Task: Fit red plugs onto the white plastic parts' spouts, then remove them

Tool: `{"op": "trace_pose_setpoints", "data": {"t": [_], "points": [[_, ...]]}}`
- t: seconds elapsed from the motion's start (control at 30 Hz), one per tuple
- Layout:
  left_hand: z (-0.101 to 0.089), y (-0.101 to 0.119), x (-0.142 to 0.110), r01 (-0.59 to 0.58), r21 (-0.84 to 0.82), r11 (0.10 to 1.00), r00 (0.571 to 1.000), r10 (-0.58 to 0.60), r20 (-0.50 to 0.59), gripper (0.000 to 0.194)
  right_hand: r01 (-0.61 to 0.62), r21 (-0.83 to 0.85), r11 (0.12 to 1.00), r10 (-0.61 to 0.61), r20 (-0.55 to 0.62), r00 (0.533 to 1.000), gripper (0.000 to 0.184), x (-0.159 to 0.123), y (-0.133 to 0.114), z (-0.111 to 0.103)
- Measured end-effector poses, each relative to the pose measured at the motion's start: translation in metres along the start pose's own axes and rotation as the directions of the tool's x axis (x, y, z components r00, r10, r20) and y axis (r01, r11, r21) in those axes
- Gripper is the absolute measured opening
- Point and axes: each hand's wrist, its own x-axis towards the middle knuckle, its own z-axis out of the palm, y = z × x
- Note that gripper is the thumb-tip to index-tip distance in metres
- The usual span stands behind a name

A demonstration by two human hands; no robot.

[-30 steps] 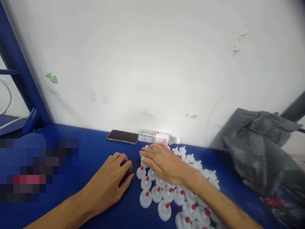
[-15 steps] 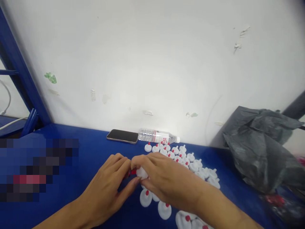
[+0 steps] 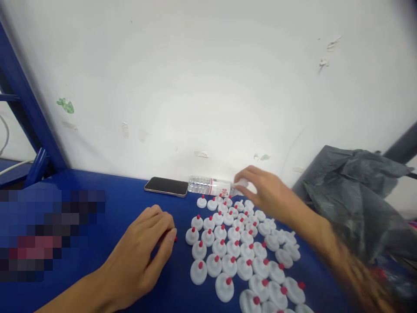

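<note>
My R hand (image 3: 269, 191) pinches a white disc (image 3: 241, 183) by the neck end of the bottle (image 3: 202, 185); other discs (image 3: 224, 287) lie nearside of bottle, R hand nearer. L hand (image 3: 143, 248), nearside-left of bottle, is curled, contents can't tell.

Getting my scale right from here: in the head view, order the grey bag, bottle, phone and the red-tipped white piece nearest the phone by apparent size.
1. Grey bag
2. Bottle, partly behind the right hand
3. Phone
4. Red-tipped white piece
</note>
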Motion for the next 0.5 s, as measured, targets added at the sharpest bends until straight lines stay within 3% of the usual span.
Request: {"op": "trace_pose_setpoints", "data": {"t": [0.1,0.23,0.33,0.5], "points": [[0.004,0.004,0.017,0.053,0.0,0.999,0.993,-0.053,0.105,0.024,-0.191,-0.089,0.977,0.201,0.113,0.973,0.016,-0.003,0.047,0.0],[0.016,-0.005,0.015,0.073,0.025,0.997,0.981,-0.077,0.178,0.02,-0.315,-0.133,0.94,0.342,0.353,0.871,0.02,-0.011,0.09,0.016],[0.02,-0.01,0.009,0.071,0.045,0.996,0.975,-0.079,0.207,0.019,-0.338,-0.079,0.938,0.335,0.463,0.821,0.024,-0.014,0.104,0.028],[0.023,-0.012,0.006,0.066,0.082,0.994,0.961,-0.086,0.261,0.019,-0.33,0.104,0.938,0.219,0.56,0.799,0.028,-0.016,0.11,0.031]]}}
